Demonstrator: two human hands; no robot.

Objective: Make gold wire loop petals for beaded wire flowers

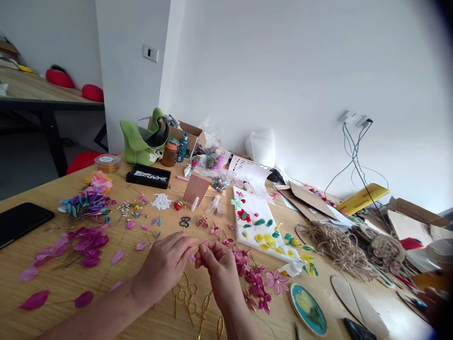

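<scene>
My left hand [165, 262] and my right hand [217, 262] meet above the table with fingertips nearly touching. Both are closed in a pinch on what looks like a thin gold-coloured wire [193, 246], mostly hidden by the fingers. Below them lie several gold hairpin-like wire pieces [190, 297]. Beside my right hand rests a bunch of magenta petal flowers [256, 281]. Loose pink petals [118, 256] are scattered left of my left hand. Just beyond my fingers are a dark blue looped piece [184, 222] and a small red looped piece [203, 222].
A white foam board [260, 222] holds red and yellow flowers. Farther left are a black tray [148, 176], a wire spool [107, 163] and a phone [24, 222]. To the right lie an embroidery hoop [308, 309] and tangled twine [339, 248]. Another person's hand [430, 302] shows at the right edge.
</scene>
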